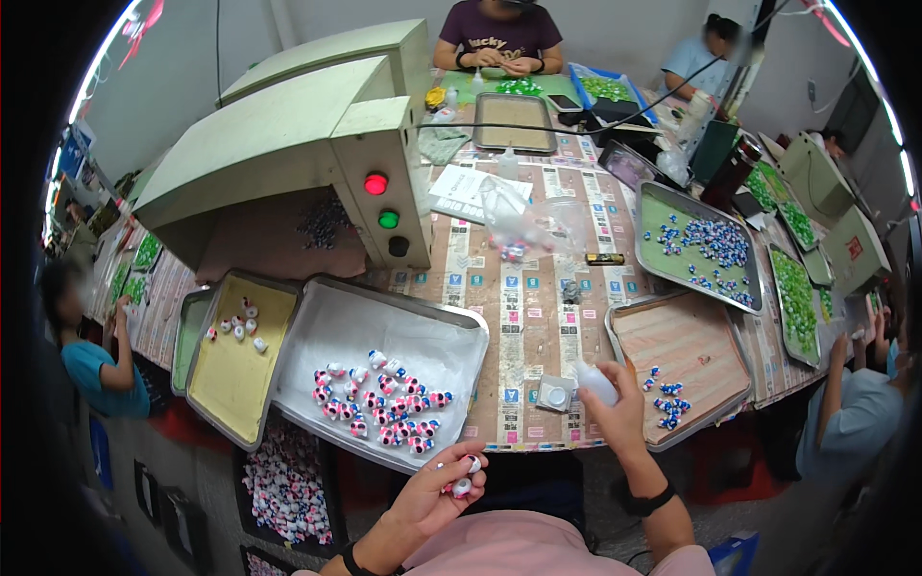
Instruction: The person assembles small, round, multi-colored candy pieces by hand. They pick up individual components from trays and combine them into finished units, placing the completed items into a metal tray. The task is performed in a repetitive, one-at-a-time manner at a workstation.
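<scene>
Nearest, at 6 o'clock, the left hand point(437, 490) is curled shut around a small white toy part point(464, 486), pinched at the fingertips just off the table edge. The right hand point(615, 413), at 5 o'clock, is closed around a small white bottle point(595, 382), held tilted with its tip toward 10 o'clock. A dark band sits on each wrist.

Just beside the bottle, at 9 o'clock from it, a small square dish point(556, 394) lies on the table point(528, 317). At 12 o'clock from the left hand, touching distance off, a grey tray point(384, 326) holds a cluster of pink, white and blue pieces point(384, 408). Left of it, a yellow tray point(235, 370) carries a few more pieces. Below these, at 8 o'clock, a bin point(283, 485) is full of the same pieces. At 2 o'clock from the right hand, a brown tray point(687, 350) bears a few blue pieces.

Farther off, a green tray point(696, 245) with blue pieces lies at 2 o'clock; a clear bag point(523, 226) lies mid-table. A pale green machine point(317, 144) with red and green lamps stands at 10 o'clock. Other people sit at the far and side edges.
</scene>
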